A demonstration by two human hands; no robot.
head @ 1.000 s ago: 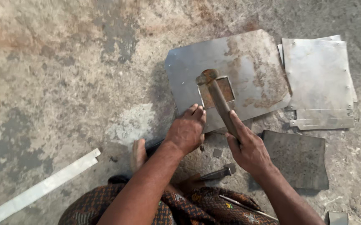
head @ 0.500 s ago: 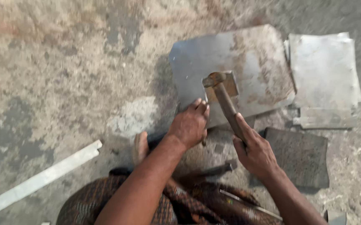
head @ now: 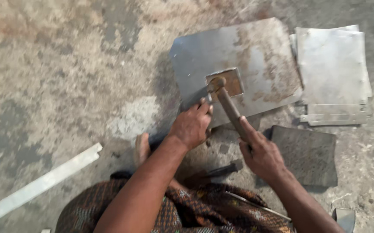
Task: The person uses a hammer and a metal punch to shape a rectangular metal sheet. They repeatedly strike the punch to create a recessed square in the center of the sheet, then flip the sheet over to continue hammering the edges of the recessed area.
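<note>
A person crouched on a stained concrete floor [head: 57,69] works metal with both bare hands. The right hand [head: 262,155] is closed around the lower end of a hammer's wooden handle, and the hammer [head: 225,99] slants up and away from that hand so that its head rests on a small square metal piece [head: 234,80]. That piece lies flat near the middle of a large grey metal sheet [head: 247,47], which serves here as the landmark. The left hand [head: 191,125] sits at the sheet's near edge, just left of the hammer handle, fingers curled with the fingertips pressed down close to the small piece; whether it grips anything cannot be told.

Compared with half a second earlier, the hammer head has come down onto the small square, where it was then held slightly off it, and the left hand has stayed at the sheet's edge.

To the right of the sheet, touching or just beside it, lies a stack of lighter, shiny metal sheets [head: 333,64]. Below the sheet's right corner, beside the right hand, sits a dark square plate [head: 312,155]. Well to the sheet's lower left, a long pale metal strip [head: 44,181] lies diagonally on the floor. Near the sheet's bottom edge, a dark tool [head: 223,169] rests by the person's patterned cloth [head: 204,211], and a bare foot [head: 142,146] shows beside the left forearm.
</note>
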